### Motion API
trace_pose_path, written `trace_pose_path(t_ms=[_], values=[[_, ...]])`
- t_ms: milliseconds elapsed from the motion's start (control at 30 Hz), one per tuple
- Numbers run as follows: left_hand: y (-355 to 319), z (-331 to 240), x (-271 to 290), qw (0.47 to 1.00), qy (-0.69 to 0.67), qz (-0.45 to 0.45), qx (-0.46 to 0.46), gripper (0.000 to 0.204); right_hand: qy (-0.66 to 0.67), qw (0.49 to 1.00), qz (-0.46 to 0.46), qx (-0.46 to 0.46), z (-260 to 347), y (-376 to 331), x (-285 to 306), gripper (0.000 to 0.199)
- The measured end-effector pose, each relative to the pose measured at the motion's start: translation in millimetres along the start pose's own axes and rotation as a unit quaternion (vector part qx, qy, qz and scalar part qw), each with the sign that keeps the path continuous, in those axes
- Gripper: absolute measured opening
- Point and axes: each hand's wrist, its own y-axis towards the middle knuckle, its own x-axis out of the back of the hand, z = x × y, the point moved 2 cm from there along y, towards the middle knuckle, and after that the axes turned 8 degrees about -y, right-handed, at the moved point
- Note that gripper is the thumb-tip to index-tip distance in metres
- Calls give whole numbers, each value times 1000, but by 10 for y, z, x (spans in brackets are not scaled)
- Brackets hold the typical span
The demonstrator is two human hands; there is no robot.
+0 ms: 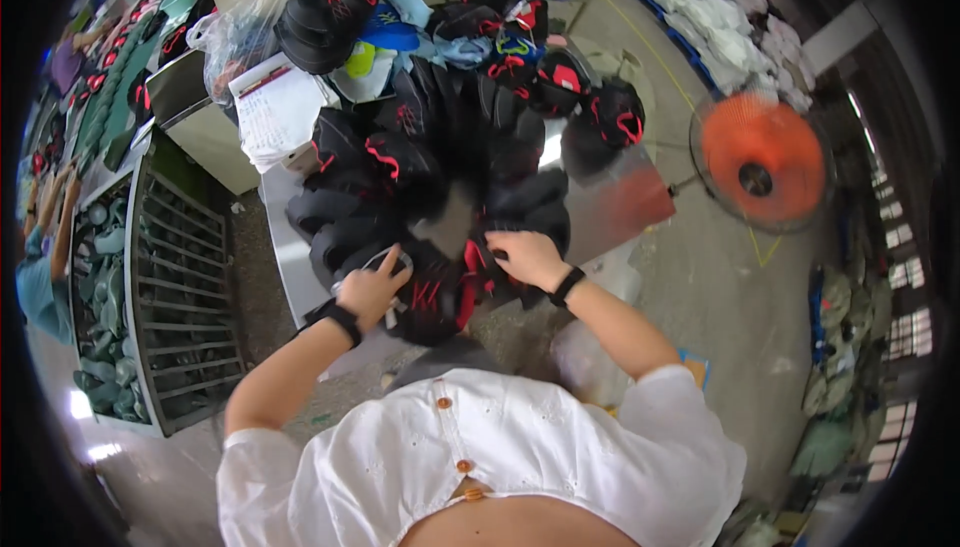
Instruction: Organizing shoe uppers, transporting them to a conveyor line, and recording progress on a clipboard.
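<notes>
In front of me lies a black shoe (435, 292) with red laces and a red collar edge. My left hand (372, 292) rests on its left side, fingers bent. A thin, pale, looped object (391, 317) shows around those fingers; its kind I cannot make out. My right hand (528, 259) is closed at the shoe's red-edged opening (474, 262), its fingertips pinching a dark part there. Close around both hands stand more black shoes (400, 162), some with red laces, on a grey table (290, 272).
A written-on paper pad (275, 112) with a pen lies at the table's far left. An orange fan (762, 162) stands to the right. On the left is a metal rack cart (185, 277) of green shoe-shaped pieces. White bags (700, 17) are piled far right. People work at far left.
</notes>
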Motion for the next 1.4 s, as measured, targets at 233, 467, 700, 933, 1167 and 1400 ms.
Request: trace_pose_path(t_ms=[233,467,700,933,1167,1400], values=[[576,700,1088,958,-111,-254,76,37,219,969,62,96,-341,573,331,51],[1468,1269,1034,975,15,55,215,27,339,930,105,-99,-170,1916,100,65],[1225,985,709,990,-106,56,72,19,-10,961,239,138,77,2264,428,66],[836,1114,613,987,-130,-41,89,28,224,956,188,21,-161,1991,47,76],[845,914,747,973,-230,-6,17,29,558,818,-121,63,4,1954,26,43],[991,1097,760,949,-167,-218,156,24,234,951,-5,204,100,2136,-26,23]])
